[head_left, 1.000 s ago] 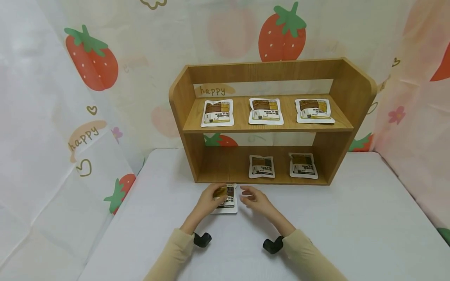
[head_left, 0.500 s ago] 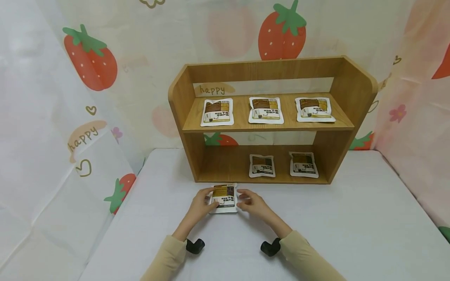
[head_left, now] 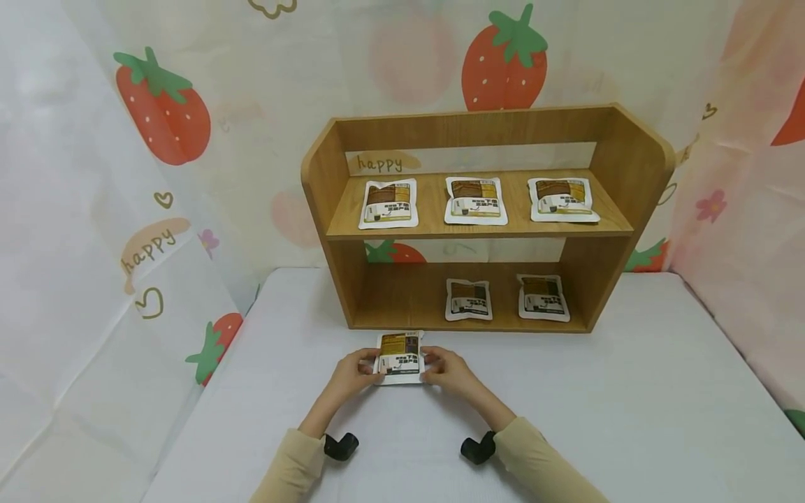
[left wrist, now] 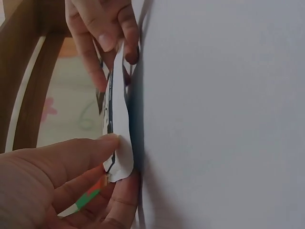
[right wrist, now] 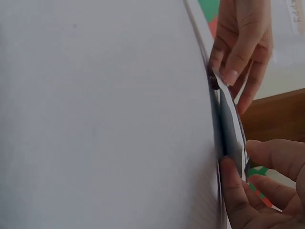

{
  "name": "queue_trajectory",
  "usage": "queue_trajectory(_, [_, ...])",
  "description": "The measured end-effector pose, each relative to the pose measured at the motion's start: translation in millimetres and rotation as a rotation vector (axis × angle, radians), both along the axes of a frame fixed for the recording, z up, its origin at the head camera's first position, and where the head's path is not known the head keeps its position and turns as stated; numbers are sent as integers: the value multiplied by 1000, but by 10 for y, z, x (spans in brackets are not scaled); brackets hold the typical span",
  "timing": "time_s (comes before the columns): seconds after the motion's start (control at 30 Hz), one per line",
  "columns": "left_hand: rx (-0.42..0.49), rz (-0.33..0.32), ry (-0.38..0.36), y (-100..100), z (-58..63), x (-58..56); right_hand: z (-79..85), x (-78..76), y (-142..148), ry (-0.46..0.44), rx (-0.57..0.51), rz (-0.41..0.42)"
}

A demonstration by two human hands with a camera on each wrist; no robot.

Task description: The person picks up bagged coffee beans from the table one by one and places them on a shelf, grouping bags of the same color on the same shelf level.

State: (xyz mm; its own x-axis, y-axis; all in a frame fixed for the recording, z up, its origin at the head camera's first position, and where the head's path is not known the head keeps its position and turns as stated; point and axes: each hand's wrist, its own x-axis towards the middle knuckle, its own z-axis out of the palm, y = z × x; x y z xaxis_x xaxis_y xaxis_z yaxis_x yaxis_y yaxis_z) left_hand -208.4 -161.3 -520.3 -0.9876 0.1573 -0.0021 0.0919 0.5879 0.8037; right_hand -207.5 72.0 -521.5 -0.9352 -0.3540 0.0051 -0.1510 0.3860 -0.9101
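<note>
A white-edged food pouch [head_left: 400, 356] with a brown and yellow printed front is on the table just before the shelf. My left hand [head_left: 351, 375] pinches its left edge, thumb on top and fingers beneath, as the left wrist view of the pouch [left wrist: 123, 129] shows. On the opposite edge, my right hand [head_left: 451, 374] pinches it too; in the right wrist view the thumb lies on the printed side of the pouch [right wrist: 233, 129] and a finger comes under it. The near edge looks slightly raised off the cloth.
Behind stands a two-tier wooden shelf [head_left: 478, 234]. Three similar pouches lie on its upper board, one being the middle pouch [head_left: 475, 200]. Two more, a central pouch [head_left: 468, 300] and a right pouch [head_left: 544, 297], lie below. White cloth [head_left: 629, 405] covers the table.
My left hand has slid left and toward me, from over the pouch to its left edge. The right hand has closed in from beside the pouch to its right edge.
</note>
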Motion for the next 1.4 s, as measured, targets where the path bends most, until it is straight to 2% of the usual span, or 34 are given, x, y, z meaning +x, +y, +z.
queue_trajectory(0.17, [9, -3, -16, -7, -31, 17, -19, 23, -23, -26, 0, -16])
queue_trajectory(0.63, [-1, 0, -12, 4, 8, 39, -57, 30, -12, 0, 20, -9])
queue_trajectory(1.07, [-5, -12, -7, 8, 60, 64, -51, 40, -14, -2, 8, -23])
queue_trajectory(1.4, [6, 10, -4, 14, 81, 47, 5, 40, -17, 3, -13, -26])
